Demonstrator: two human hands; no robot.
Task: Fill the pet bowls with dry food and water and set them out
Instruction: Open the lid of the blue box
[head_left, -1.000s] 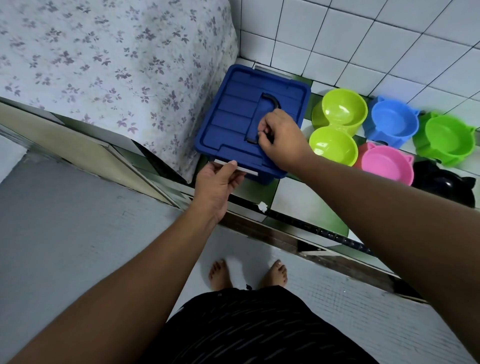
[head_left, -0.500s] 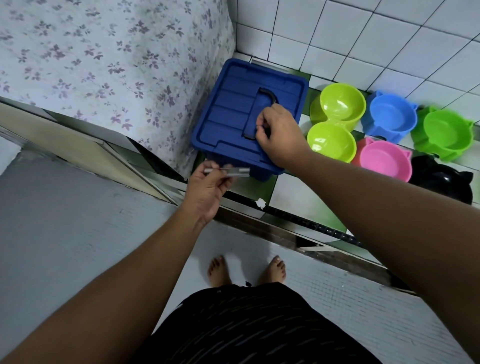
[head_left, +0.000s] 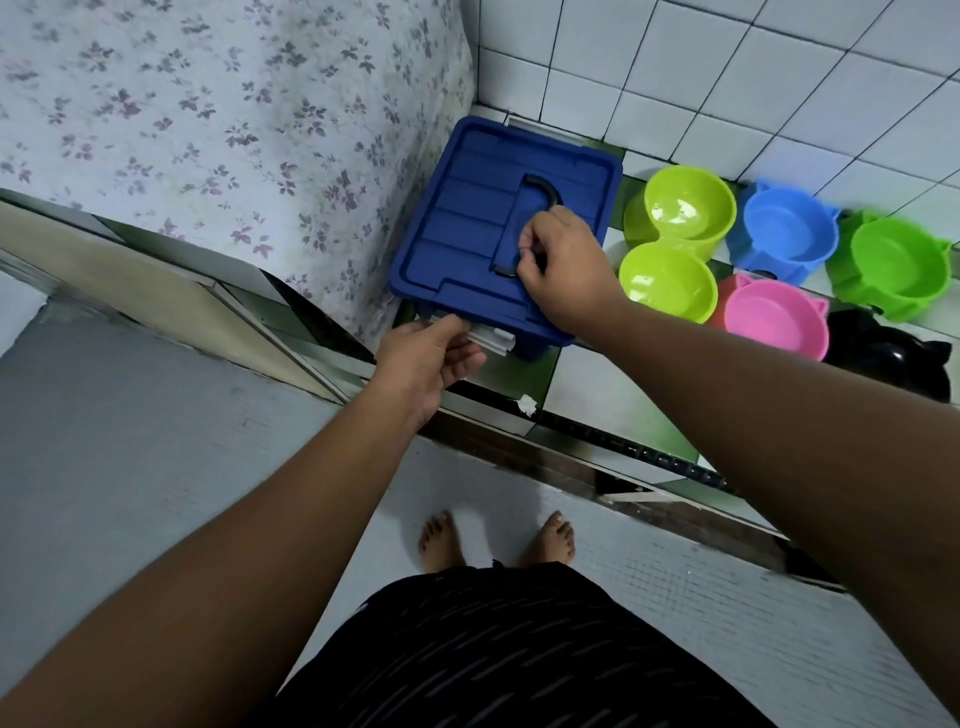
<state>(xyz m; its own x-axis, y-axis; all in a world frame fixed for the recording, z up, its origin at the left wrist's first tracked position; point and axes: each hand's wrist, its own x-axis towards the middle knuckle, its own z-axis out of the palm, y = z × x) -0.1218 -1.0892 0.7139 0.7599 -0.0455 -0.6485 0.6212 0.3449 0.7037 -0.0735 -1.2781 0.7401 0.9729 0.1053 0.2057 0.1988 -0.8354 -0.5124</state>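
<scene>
Since a second ago the left hand (head_left: 426, 358) has swung the white latch (head_left: 493, 340) down against the front of the blue box (head_left: 467, 218), still pinching it. The right hand (head_left: 566, 275) is curled round the black handle (head_left: 540, 189) on the ribbed lid. Risk: if a far latch, hidden, is still clipped, pulling lifts the whole box, which could slip on the glazed tile and knock the bowls. All are empty, glossy hard plastic: lime double bowl (head_left: 675, 244) just beside the box, then pink bowl (head_left: 774, 322), blue bowl (head_left: 784, 234), green bowl (head_left: 898, 265) and black bowl (head_left: 883, 364), each with ear-shaped tabs.
</scene>
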